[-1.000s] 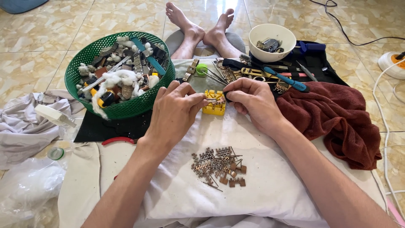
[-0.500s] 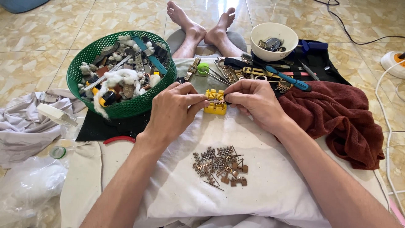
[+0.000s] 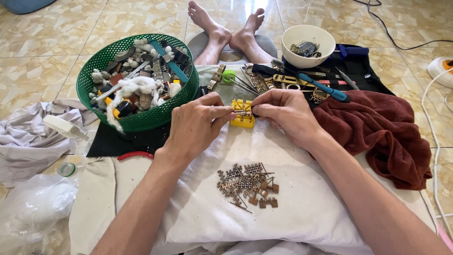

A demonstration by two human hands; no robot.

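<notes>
A round green plastic mesh basket (image 3: 141, 118) of scrap parts sits beside a white ceramic bowl (image 3: 309, 40), a crumpled dark red towel (image 3: 382, 132), and a grey cloth (image 3: 26, 141) on the tiled floor (image 3: 56, 38).

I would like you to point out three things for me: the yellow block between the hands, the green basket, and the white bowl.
yellow block (image 3: 243, 120), head view, on its front face below the fingertips.
green basket (image 3: 141, 120), head view, on its front mesh wall.
white bowl (image 3: 309, 60), head view, on its outer front wall.

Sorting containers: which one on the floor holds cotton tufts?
The green basket, left of the hands; white tufts lie among its parts. The white bowl holds only small metal pieces.
</notes>
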